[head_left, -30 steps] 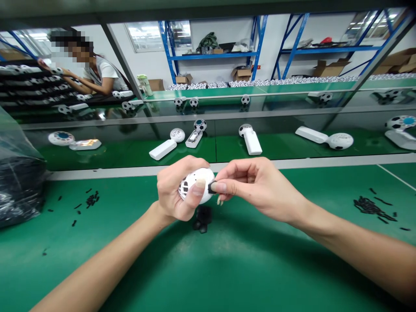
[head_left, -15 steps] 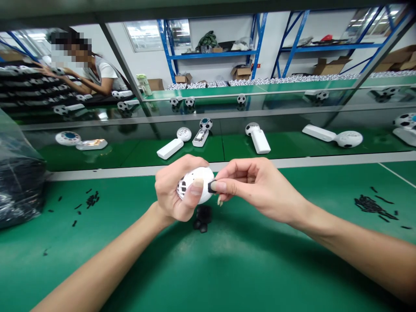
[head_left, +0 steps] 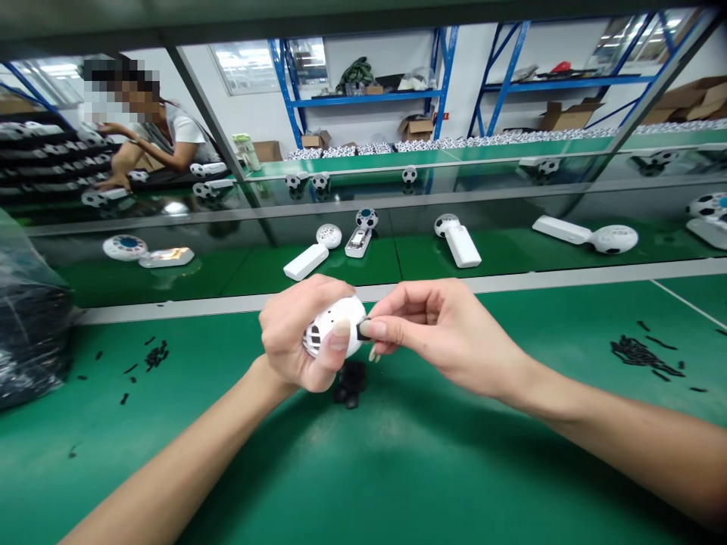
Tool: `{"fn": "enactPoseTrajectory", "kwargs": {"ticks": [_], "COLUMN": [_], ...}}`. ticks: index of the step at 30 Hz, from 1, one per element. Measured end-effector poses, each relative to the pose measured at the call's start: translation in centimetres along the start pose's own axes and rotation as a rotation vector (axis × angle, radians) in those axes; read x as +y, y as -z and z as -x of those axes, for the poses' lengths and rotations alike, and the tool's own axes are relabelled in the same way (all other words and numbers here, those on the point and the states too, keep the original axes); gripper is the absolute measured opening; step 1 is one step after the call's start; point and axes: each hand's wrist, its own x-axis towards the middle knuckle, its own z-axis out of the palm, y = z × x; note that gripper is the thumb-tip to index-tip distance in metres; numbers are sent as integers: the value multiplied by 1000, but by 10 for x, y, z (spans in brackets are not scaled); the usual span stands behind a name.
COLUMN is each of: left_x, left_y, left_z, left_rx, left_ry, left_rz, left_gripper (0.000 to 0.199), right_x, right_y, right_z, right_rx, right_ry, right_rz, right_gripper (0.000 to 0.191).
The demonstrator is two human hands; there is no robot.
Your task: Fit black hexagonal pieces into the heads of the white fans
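We're gripping a white ball [head_left: 347,310] in our left hand [head_left: 295,333] and pinching a black piece [head_left: 361,331] at its edge with our right hand [head_left: 448,333], probably fitting it, though fingers are hiding the contact; seating it is needing steady pressure.

White shell [head_left: 344,311], black piece [head_left: 362,331]

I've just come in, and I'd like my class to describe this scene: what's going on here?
A person's left hand grips a rounded, white, plastic-looking casing with slots on one side, while the right hand pinches a small black piece at the casing's edge. Below, a cluster of small black pieces lies on the smooth green tabletop. Thin black strips lie off to both sides. Beyond the pale rail, white units with rounded heads lie spaced out.
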Motion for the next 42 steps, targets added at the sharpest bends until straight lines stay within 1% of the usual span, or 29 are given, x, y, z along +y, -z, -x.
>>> {"fn": "enactPoseTrajectory", "kwargs": {"ticks": [4,11,15,18,21,25,27,29,32,34,36,38,39,40,41,42], "left_x": [0,2,6,10,13,15,16,18,23,26,25,17,11,3,-6,-16], "left_y": [0,0,5,9,10,10,10,10,9,9,7,5,4,3,2,2], "left_z": [0,-2,-5,-8,-11,-13,-12,-12,-11,-12,-12,-12,-11,-10,-10,-9], "left_rx": [1,-23,-84,-135,-152,-209,-199,-169,-119,-102,-96,-36,31,97,128,124], "left_ry": [27,-40,-90,-68,-34,53,92,140,244,278,290,336,383,448,529,615], "left_rz": [-13,-45,-90,-99,-28,37,65,99,141,151,163,182,184,179,170,162], "left_gripper": [22,19,18,17,14,12,11,11,16,20,24,30,33,38,43,50], "right_x": [1,3,3,3,3,3,6,10,17,19,22,27,30,34,39,43], "right_y": [3,3,4,8,12,17,16,13,4,-1,0,5,10,15,20,24], "right_z": [-4,-6,-5,-5,-9,-15,-15,-13,-6,-5,-8,-15,-19,-23,-27,-29], "right_rx": [-29,-19,-47,-80,-136,-212,-222,-190,-98,-81,-102,-131,-147,-165,-184,-205], "right_ry": [-56,-96,-109,-137,-171,-244,-235,-147,74,186,240,237,212,174,125,70], "right_rz": [-72,-107,-87,-55,-50,-40,-18,4,32,77,127,187,258,379,546,732], "right_gripper": [33,37,42,48,50,53,53,54,53,51,47,39,34,29,23,16]}}
